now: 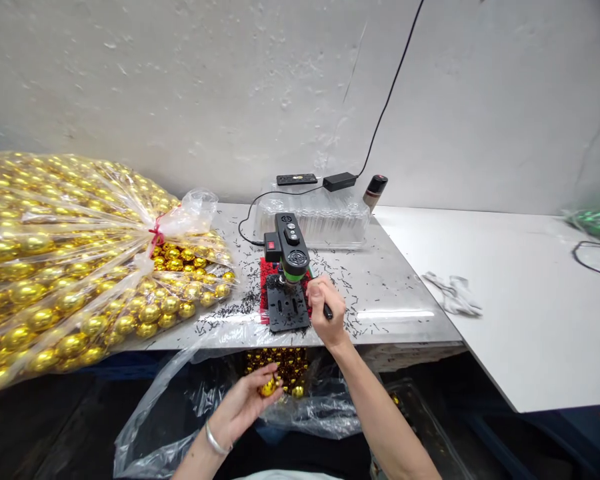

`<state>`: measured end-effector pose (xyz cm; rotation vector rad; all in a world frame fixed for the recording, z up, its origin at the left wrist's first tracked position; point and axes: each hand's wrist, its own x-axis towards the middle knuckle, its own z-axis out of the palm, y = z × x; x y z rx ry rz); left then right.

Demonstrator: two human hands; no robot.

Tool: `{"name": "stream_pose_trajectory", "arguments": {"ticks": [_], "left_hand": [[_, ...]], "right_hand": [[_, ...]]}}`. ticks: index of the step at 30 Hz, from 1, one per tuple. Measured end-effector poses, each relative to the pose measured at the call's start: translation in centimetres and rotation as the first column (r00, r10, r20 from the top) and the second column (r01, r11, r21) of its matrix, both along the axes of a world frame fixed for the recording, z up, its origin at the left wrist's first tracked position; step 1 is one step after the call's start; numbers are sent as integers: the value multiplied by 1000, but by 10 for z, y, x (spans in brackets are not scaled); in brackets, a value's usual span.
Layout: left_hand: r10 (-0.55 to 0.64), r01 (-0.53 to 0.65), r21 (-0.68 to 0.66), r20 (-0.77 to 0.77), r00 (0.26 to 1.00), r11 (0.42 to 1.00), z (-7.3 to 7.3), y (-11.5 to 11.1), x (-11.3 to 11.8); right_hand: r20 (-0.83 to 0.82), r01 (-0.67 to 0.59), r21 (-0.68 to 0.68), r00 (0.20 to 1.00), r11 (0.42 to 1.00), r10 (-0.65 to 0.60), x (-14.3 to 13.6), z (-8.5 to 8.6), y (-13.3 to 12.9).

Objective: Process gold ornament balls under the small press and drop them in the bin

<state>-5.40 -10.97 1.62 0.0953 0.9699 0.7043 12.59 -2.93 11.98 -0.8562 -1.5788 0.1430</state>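
Note:
My left hand [249,399], a silver bangle on its wrist, is closed around a shiny gold ball [270,385] in front of the table edge. My right hand [326,308] is wrapped round the black handle [329,311] at the right side of a small black bench machine [291,243]. That machine looks like a mini drill press, with a green ring under its head and a slotted black base plate [286,308]. Below the table edge, an open clear plastic bag [155,413] holds several gold balls [297,391]. What is under the machine's head is partly hidden.
A big tied clear bag of gold balls [70,267] fills the left side. Small black bits [230,307] litter the metal tabletop. Behind stand a clear plastic case [313,223], a power adapter [340,181] and a spray can [375,192]. White gloves [453,293] lie at right.

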Motion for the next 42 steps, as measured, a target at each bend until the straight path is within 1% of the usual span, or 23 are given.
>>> {"name": "stream_pose_trajectory", "arguments": {"ticks": [3,5,6,7,9,11,13,15,17,19,21,23,25,28,31,36,39,42], "left_hand": [[43,-42,210,0,999,977,36,25,-1],[83,-61,346,-50,995,936,51,47,3],[102,-56,402,-93,990,914,54,59,7],[118,-37,450,-153,981,892,54,70,12],[144,45,525,-314,938,850,47,91,23],[205,132,589,-470,859,798,35,106,34],[260,213,642,-559,787,736,23,114,40],[289,305,683,-611,737,664,14,118,43],[303,420,688,-673,675,592,10,118,43],[349,536,665,-739,577,520,8,117,42],[425,634,631,-773,470,447,8,116,42],[498,703,604,-771,396,376,8,116,43],[545,739,586,-759,357,331,7,116,45],[586,748,588,-736,339,307,3,116,48],[611,743,594,-723,323,310,-1,115,50],[619,738,599,-717,321,311,-4,116,52],[616,738,600,-718,324,310,-3,115,52],[617,740,600,-716,327,303,-4,114,51]], "right_hand": [[8,10,7,1000,1000,-10,0,-2,0],[13,6,15,1000,1000,-6,0,-3,1],[15,1,20,1000,1000,-2,0,-3,1],[18,-4,26,1000,1000,4,1,-4,1],[27,-14,34,1000,999,13,2,-4,1],[41,-13,31,999,999,12,3,-5,0],[57,-9,23,998,1000,8,4,-5,-1],[67,-5,19,998,1000,4,5,-7,-1],[69,-2,18,998,1000,0,5,-8,-1],[67,2,26,998,1000,-3,5,-9,0],[67,1,35,998,999,-3,5,-9,0],[73,-1,34,997,999,-2,5,-9,-1],[82,5,21,997,1000,-7,5,-10,-1],[82,19,15,996,1000,-20,5,-13,-2],[69,16,28,997,999,-18,6,-21,-2],[65,-16,104,998,994,9,6,-43,4],[61,19,171,998,985,-29,5,-56,10],[50,67,206,996,976,-78,5,-68,15]]}}
